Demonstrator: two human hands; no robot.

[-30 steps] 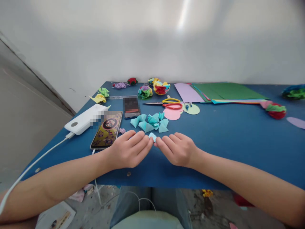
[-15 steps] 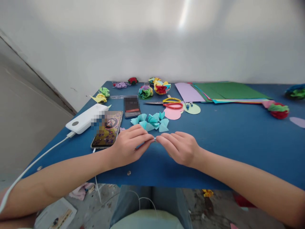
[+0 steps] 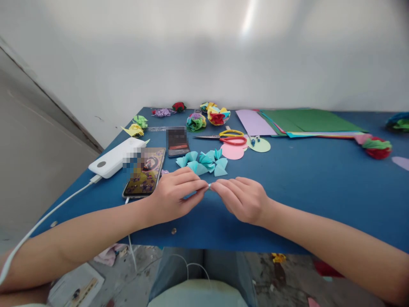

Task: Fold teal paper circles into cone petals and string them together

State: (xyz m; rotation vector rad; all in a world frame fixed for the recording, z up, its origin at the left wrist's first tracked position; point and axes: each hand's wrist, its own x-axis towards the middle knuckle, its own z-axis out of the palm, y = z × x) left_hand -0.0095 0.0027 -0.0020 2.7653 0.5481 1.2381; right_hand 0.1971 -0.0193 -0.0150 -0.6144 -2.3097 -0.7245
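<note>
Paper now folded small, my left hand (image 3: 174,196) and right hand (image 3: 244,198) pinch the paper (image 3: 209,186) between fingertips, creasing it above the table (image 3: 319,192)

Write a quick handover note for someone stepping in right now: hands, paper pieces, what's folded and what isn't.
Left hand and right hand meet fingertip to fingertip above the blue table, pinching a small light blue paper piece, mostly hidden.
Just beyond lies a pile of folded light blue pieces.
Scissors and coloured sheets sit farther back, a phone to the left.
Done: the pile. Left: the piece in hand.
</note>
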